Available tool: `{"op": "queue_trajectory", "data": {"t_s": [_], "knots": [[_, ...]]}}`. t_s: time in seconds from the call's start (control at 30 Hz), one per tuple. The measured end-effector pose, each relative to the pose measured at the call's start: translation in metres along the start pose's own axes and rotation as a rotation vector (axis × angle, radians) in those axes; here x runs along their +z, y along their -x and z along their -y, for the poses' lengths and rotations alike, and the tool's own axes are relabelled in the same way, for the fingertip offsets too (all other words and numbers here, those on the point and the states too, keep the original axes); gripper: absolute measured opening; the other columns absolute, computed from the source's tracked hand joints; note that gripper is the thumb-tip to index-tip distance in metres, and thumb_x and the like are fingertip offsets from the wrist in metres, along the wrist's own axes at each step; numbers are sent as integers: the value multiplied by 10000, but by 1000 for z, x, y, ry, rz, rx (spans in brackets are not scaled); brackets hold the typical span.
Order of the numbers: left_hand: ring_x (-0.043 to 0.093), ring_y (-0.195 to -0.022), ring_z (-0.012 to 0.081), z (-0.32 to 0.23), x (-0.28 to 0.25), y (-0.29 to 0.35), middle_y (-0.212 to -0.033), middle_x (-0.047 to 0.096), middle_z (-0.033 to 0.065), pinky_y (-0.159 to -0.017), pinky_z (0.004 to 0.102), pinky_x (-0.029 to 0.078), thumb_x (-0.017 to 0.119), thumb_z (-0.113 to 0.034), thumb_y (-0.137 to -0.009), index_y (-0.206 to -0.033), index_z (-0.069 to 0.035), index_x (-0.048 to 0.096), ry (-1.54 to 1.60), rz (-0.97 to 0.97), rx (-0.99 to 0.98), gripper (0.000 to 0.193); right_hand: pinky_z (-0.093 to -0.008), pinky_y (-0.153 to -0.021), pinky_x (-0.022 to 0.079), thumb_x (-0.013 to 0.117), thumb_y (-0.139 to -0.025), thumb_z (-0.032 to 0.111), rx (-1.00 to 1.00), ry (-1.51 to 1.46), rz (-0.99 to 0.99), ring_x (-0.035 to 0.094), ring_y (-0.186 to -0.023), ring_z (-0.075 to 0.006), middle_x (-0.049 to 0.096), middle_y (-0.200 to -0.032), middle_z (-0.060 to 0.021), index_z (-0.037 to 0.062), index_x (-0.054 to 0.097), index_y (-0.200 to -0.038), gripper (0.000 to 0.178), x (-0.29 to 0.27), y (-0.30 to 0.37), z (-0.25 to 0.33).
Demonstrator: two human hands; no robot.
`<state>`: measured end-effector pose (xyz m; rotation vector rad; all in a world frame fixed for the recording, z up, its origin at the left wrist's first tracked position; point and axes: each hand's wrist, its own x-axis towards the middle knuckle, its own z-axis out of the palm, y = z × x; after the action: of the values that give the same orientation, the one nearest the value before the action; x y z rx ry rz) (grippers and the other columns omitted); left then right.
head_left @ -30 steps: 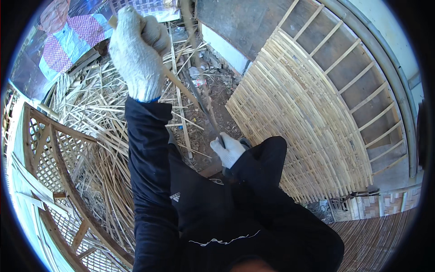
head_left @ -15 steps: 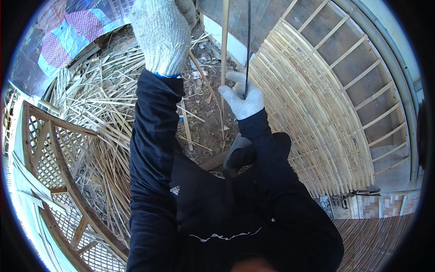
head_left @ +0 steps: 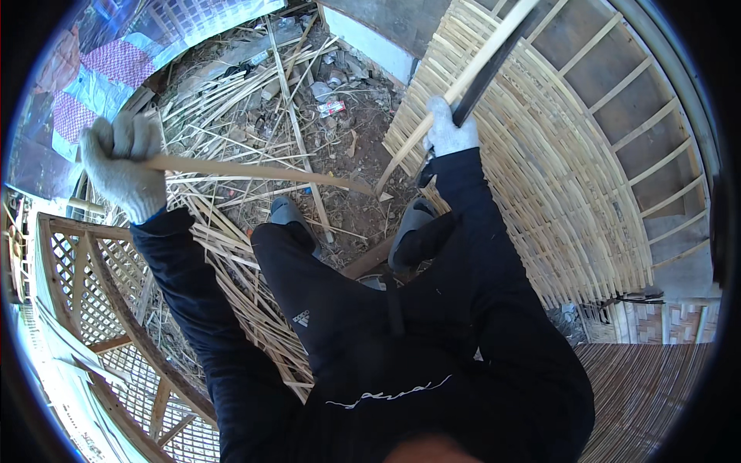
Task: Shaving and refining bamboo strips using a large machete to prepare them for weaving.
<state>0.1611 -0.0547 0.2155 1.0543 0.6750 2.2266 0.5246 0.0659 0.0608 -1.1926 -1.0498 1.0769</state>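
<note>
My left hand (head_left: 127, 158), in a whitish knit glove, is closed around a tan bamboo strip (head_left: 262, 171). That strip reaches across to the right, its far end low over the ground. My gloved right hand (head_left: 451, 131) grips a long dark knife (head_left: 490, 77), its blade pointing up and to the right. A pale bamboo strip (head_left: 482, 60) runs alongside the blade and passes by the thumb of this hand. Its lower end meets the tip area of the left strip; whether the two are joined I cannot tell.
Split bamboo strips (head_left: 224, 100) litter the dirt ground ahead and left. A woven bamboo panel (head_left: 532, 147) leans at the right. Wooden lattice frames (head_left: 131, 332) stand at the left. My shoes (head_left: 413, 224) are on the ground between. Patterned sheeting (head_left: 127, 62) hangs far left.
My left hand has swung down and left, now with a bamboo strip showing in it. My right hand has moved slightly up and right, the knife and pale strip tilting rightward.
</note>
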Motion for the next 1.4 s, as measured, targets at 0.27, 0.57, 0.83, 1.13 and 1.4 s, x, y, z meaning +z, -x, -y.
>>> {"op": "queue_trajectory", "data": {"t_s": [0.27, 0.57, 0.83, 1.13, 1.4], "knots": [[182, -480, 96, -15, -112, 8, -554, 191, -49, -443, 260, 179, 398, -307, -1041, -625, -190, 253, -174, -328, 35, 456, -317, -369, 352, 655, -916, 348, 38, 19, -294, 476, -387, -158, 464, -528, -35, 36, 544, -869, 335, -96, -37, -11], [160, -486, 99, -5, -134, -6, -563, 184, -48, -479, 254, 219, 462, -335, -1042, -615, -192, 237, -75, -361, -10, 503, -305, -379, 340, 673, -899, 349, 26, -72, -362, 455, -387, -154, 462, -539, -46, 31, 556, -881, 339, -123, -20, -14], [337, -631, 138, 45, 14, 50, -686, 310, -25, -608, 328, 345, 526, -411, -1031, -798, -123, 440, -301, 114, -119, 380, -280, -385, 342, 691, -932, 345, 26, -74, -188, 445, -398, -114, 452, -532, -10, 61, 570, -919, 309, -80, 17, 4], [224, -432, 82, 122, -42, 52, -546, 242, -63, -403, 259, 186, 518, -515, -1017, -700, -171, 350, -204, -144, -264, 497, -300, -376, 341, 659, -949, 367, 17, 186, -257, 472, -394, -128, 469, -508, -19, 52, 592, -884, 328, -123, -9, 6], [336, -449, 82, 116, -99, 41, -556, 342, -29, -409, 246, 260, 511, -459, -1027, -736, -144, 409, -449, -189, -234, 440, -305, -386, 353, 654, -954, 386, 31, 279, -358, 482, -398, -147, 491, -528, -34, 33, 562, -843, 381, -189, -28, -18]]}}
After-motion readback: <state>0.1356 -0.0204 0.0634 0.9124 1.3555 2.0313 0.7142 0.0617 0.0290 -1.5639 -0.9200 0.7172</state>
